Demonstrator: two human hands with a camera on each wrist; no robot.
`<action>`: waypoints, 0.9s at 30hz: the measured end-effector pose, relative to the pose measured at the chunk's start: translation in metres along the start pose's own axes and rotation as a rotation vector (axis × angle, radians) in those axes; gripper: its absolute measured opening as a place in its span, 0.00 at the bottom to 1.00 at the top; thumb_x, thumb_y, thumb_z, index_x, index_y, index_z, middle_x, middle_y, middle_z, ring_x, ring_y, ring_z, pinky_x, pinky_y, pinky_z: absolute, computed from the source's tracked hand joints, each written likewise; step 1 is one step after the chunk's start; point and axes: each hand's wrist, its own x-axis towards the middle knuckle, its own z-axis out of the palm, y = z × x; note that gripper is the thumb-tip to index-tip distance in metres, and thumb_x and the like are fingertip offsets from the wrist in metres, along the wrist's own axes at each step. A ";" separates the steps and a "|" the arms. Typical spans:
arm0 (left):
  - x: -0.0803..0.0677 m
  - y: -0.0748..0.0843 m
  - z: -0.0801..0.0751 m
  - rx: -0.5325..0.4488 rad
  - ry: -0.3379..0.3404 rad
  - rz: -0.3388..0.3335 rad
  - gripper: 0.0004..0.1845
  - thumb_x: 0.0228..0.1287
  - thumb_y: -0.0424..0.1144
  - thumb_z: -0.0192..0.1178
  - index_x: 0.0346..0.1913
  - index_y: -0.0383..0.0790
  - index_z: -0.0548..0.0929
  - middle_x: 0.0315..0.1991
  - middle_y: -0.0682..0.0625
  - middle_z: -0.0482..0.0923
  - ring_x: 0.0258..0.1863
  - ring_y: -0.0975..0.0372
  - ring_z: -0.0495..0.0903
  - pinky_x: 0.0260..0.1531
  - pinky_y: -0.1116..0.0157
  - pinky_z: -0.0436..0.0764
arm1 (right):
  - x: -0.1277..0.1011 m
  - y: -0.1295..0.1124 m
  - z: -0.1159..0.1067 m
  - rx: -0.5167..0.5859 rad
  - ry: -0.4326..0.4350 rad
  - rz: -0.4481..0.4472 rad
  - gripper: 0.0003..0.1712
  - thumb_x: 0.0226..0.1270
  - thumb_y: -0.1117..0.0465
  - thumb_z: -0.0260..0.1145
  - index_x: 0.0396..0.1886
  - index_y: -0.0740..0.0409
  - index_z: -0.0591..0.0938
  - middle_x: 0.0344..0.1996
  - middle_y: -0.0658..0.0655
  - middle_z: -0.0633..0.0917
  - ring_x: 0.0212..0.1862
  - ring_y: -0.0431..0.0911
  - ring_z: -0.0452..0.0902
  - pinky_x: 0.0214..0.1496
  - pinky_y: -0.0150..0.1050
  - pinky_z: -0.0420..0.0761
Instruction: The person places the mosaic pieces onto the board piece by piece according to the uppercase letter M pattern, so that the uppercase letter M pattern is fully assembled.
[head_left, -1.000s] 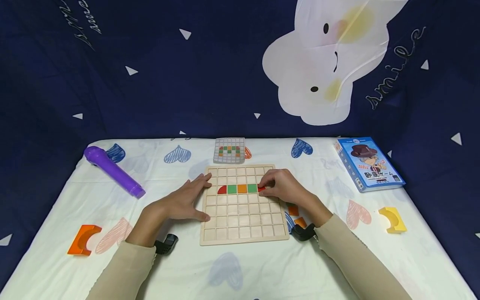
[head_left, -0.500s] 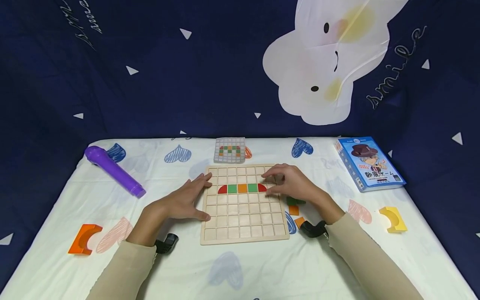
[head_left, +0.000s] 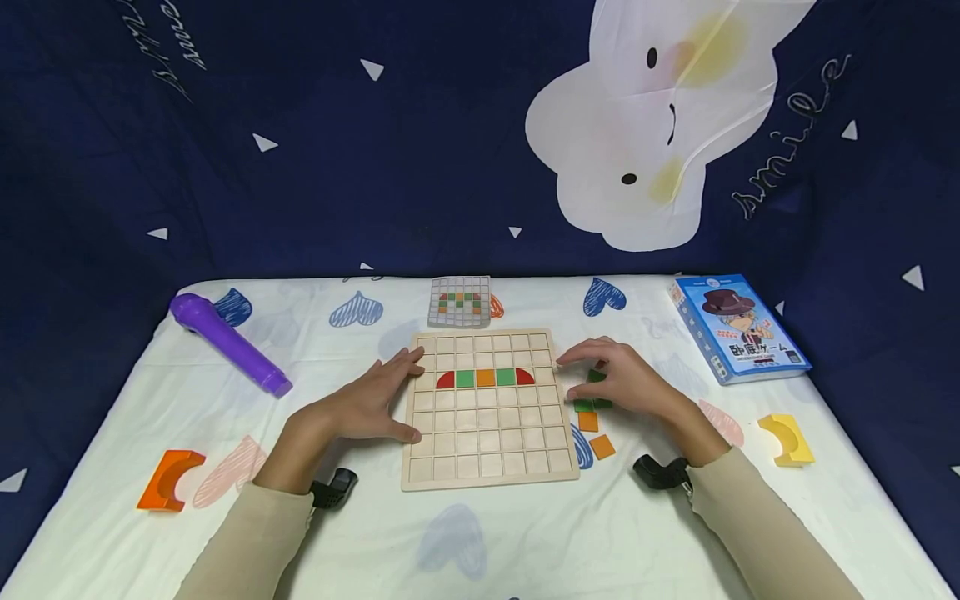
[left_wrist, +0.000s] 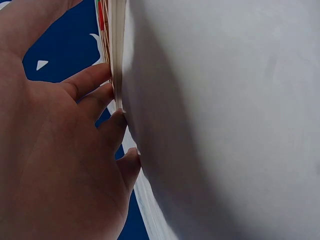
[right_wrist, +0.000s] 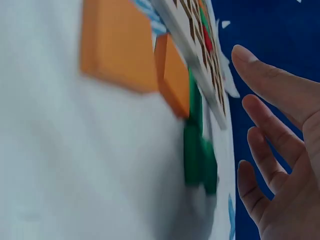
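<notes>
1. The wooden grid board [head_left: 487, 442] lies between our two hands; one row on it holds a red quarter-round tile [head_left: 446, 380] at each end, with green, orange and green square tiles between.
2. Our left hand [head_left: 356, 410] grasps nothing; its spread fingers touch the board's left edge. A light pressure there should be enough against sliding.
3. Our right hand [head_left: 630, 383] is released and empty, its fingers parted just beside the board's right edge.
4. Below its grip lie loose green tiles [head_left: 584, 406], partly hidden; on the near side, two loose orange tiles [head_left: 602, 447]. We should pinch one piece by its sides, without disturbing its neighbours.
5. Ahead of both hands, the pattern card [head_left: 459, 317] is good to consult for each cell.
</notes>
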 end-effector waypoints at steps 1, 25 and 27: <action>0.000 0.000 0.000 0.001 0.000 -0.001 0.53 0.49 0.52 0.76 0.75 0.34 0.63 0.84 0.40 0.48 0.84 0.43 0.44 0.83 0.40 0.44 | -0.003 0.001 -0.002 -0.005 -0.001 0.014 0.26 0.53 0.54 0.82 0.54 0.48 0.88 0.54 0.48 0.89 0.56 0.45 0.80 0.52 0.41 0.82; -0.001 0.000 0.001 -0.008 0.002 -0.010 0.48 0.48 0.49 0.76 0.71 0.35 0.67 0.84 0.41 0.47 0.84 0.43 0.44 0.84 0.41 0.45 | -0.029 0.034 -0.006 0.026 0.038 0.099 0.24 0.54 0.56 0.81 0.53 0.48 0.88 0.55 0.50 0.88 0.53 0.41 0.79 0.49 0.27 0.76; -0.001 -0.001 0.001 -0.008 0.003 -0.011 0.49 0.48 0.49 0.76 0.72 0.35 0.66 0.84 0.41 0.47 0.84 0.43 0.44 0.84 0.42 0.45 | -0.028 0.033 -0.005 0.017 0.044 0.096 0.23 0.54 0.56 0.81 0.52 0.48 0.88 0.54 0.50 0.88 0.53 0.40 0.79 0.49 0.27 0.76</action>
